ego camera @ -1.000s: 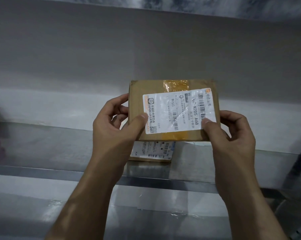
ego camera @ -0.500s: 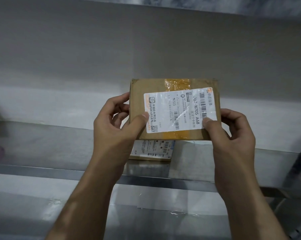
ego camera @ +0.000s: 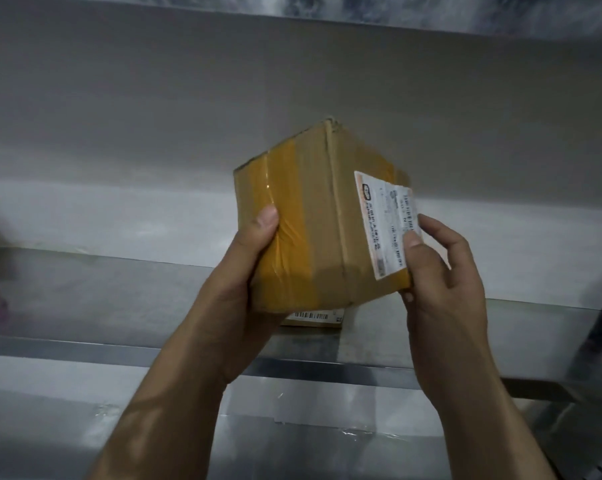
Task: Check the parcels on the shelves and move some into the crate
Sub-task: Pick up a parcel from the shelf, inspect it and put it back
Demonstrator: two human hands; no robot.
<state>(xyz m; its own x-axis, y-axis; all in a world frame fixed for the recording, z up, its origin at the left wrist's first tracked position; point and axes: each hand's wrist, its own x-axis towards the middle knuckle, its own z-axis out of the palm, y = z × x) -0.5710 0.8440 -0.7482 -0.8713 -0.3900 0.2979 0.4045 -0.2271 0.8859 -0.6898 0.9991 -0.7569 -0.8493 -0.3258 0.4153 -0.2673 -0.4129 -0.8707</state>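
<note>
While the cardboard parcel [ego camera: 322, 220] is held up clear of the shelf [ego camera: 119, 296], both hands are busy with it, so the step in hand looks like the checking part of the task. In the head view, the only one there is, the left hand [ego camera: 237, 292] cups the parcel from below and from its taped side, thumb pressed on the yellow tape, its grip closed on the box. The right hand [ego camera: 438, 271] pinches the opposite side, thumb lying on the white shipping label [ego camera: 384, 223], its grip likewise closed on the parcel. The box is tilted with one corner pointing up, so the label faces off to the right at a steep angle and its print is too blurred to read. Directly beneath, a second parcel [ego camera: 313, 318] lies flat on the shelf near its front edge, mostly hidden, with only a strip of barcode showing. No crate is in view. As a judgement, the next move calls for deciding on this parcel: either setting it back on the shelf beside the other one or carrying it away to the crate, which means turning to find it while keeping a firm two-handed hold.
</note>
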